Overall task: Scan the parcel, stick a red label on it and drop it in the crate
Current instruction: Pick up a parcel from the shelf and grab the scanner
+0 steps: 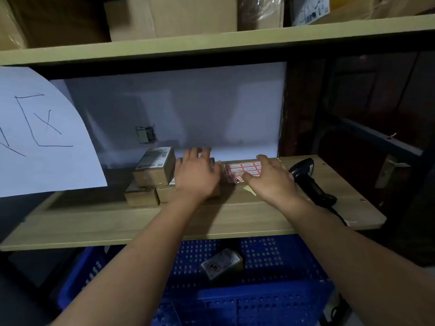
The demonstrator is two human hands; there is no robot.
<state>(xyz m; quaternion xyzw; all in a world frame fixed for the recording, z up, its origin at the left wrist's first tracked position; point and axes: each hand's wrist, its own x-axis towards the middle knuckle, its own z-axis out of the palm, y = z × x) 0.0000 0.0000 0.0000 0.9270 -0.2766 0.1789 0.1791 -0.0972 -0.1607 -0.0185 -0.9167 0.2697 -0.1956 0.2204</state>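
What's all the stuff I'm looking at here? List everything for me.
Small parcels: at least four, brown cardboard, stacked on the wooden shelf, left of centre.
Label sheet: one, red and white, on the shelf beside the parcels.
Scanner: one, black, right side of the shelf.
Crate: one, blue, below the shelf, one parcel inside.
Paper sheet: one, white with pen marks, hanging at left.
Large boxes: several, brown, on the upper shelf.
Left hand: on the parcels.
Right hand: on the label sheet.
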